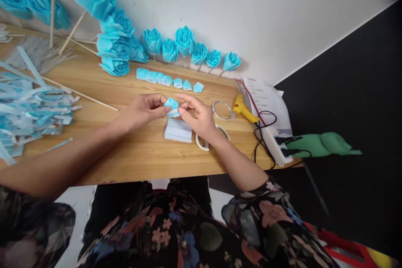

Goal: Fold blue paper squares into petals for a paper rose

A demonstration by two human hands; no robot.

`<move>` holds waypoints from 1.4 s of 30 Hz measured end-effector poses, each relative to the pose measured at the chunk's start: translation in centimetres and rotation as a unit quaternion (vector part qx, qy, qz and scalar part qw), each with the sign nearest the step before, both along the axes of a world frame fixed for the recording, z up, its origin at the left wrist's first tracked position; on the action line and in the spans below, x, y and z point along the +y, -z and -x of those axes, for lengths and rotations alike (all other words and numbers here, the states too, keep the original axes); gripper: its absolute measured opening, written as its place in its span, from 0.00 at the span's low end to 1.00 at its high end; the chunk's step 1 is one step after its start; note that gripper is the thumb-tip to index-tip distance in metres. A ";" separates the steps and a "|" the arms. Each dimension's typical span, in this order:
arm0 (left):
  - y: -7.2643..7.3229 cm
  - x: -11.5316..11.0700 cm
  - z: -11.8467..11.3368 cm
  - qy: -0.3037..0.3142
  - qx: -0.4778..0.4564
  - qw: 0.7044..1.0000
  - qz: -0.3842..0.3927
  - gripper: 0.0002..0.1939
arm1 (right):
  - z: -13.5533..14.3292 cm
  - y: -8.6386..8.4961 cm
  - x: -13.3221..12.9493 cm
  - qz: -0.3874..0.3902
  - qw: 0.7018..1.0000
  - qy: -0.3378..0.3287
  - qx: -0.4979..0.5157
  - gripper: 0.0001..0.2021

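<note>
A small folded piece of blue and white paper (171,106) is held up between my two hands, above the wooden table. My left hand (150,106) pinches its left side between thumb and fingers. On its right edge, the thumb and fingertips of my right hand (198,115) close in. Just below lies a stack of pale paper (178,130). Beyond my hands, a row of similar folded blue pieces (153,76) runs along the table, with a few set singly at its right end.
Blue paper roses on sticks (185,42) line the wall. A heap of blue and white strips (34,109) covers the left side. To the right are a tape roll (222,110), another ring partly behind my wrist, a yellow glue gun (244,109) and a power strip (276,144) with black cables.
</note>
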State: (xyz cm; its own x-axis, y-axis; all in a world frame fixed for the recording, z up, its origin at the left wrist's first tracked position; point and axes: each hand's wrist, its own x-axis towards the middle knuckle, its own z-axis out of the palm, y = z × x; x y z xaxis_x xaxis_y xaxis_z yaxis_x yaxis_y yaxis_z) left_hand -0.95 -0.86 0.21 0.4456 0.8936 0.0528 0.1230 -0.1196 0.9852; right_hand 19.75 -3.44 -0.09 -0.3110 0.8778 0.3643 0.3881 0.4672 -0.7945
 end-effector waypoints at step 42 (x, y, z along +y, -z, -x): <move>0.3 0.3 0.0 -0.105 -0.052 0.992 0.045 0.12 | -7.4 -1.0 -1.1 0.081 0.928 0.228 -0.282 0.06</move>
